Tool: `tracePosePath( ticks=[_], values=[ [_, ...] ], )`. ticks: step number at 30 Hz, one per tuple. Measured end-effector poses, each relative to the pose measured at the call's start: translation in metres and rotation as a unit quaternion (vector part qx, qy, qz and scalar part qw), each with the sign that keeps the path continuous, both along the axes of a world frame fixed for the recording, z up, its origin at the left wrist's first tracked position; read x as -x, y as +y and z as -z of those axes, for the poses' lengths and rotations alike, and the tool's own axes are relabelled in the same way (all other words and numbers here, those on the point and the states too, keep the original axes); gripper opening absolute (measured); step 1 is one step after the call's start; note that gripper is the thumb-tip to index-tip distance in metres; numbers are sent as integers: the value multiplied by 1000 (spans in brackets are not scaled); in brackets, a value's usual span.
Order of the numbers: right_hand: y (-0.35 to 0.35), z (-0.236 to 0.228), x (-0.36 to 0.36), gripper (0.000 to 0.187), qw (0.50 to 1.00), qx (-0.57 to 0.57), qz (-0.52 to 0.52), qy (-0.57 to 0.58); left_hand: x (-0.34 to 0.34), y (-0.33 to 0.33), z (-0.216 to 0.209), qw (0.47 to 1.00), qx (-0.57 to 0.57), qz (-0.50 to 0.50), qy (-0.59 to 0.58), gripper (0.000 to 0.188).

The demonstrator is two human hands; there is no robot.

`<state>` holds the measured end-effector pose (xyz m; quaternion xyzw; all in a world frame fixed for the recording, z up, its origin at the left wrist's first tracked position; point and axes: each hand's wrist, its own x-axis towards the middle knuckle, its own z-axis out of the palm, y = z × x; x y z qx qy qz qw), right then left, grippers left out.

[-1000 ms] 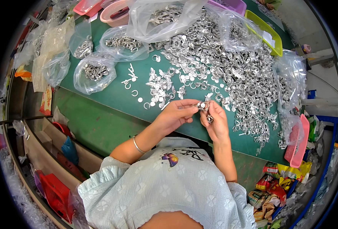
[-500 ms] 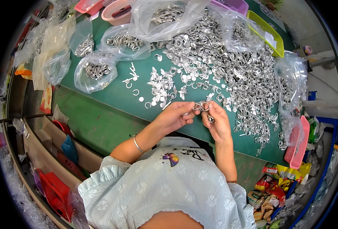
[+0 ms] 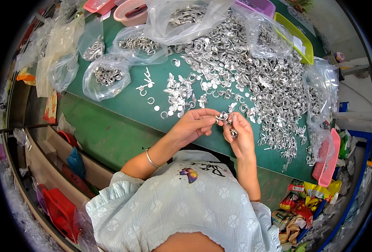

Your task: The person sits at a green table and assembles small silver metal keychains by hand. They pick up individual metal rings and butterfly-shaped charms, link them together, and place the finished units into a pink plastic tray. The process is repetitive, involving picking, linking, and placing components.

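Observation:
Close to the table's near edge my two hands meet in front of my chest. My left hand (image 3: 196, 125) is closed, thumb and forefinger pinching silver metal rings (image 3: 224, 117) from one side. From the other side, the fingertips of my right hand (image 3: 241, 136) grip the same rings. More ring pieces (image 3: 234, 133) sit in the curl of my right fingers, partly covered. Just beyond my hands lies a small group of silver leaf- or butterfly-shaped pieces (image 3: 178, 94). A large heap of silver rings (image 3: 274, 92) spreads over the right side of the green table (image 3: 127, 98).
Clear plastic bags with rings (image 3: 106, 77) stand at the back left. A pink basin (image 3: 130, 16) and a yellow-green tray (image 3: 297, 38) lie far back. A pink basket (image 3: 327, 159) sits at the right edge. A red crate (image 3: 60, 212) is low at left.
The rings between my fingertips have turned slightly, and my left fingers have shifted their pinch. Both hands stay in nearly the same place.

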<state>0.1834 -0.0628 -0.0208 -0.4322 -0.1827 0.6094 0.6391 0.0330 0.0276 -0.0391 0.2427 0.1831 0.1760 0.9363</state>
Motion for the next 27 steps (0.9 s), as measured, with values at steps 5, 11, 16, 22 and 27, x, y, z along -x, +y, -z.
tracePosePath(
  ticks=[5, 11, 16, 22, 27],
  values=[
    [0, 4, -2, 21, 995, -5, -12, 95, 0, -1, 0, 999, 30, 9, 4, 22],
    [-2, 6, 1, 23, 1000, -11, -15, -2, -2, -3, 4, 999, 52, -1, 4, 27],
    [0, -5, 6, 23, 993, -5, 25, -114, -7, -5, 5, 995, 96, -14, 36, 38],
    [-3, 0, -7, 26, 996, -12, 45, -75, -11, -2, 8, 973, 221, -33, -57, 52],
    [-6, -1, -3, 14, 972, 5, 26, -234, -11, -2, 3, 968, 237, -24, -74, 51]
  ],
)
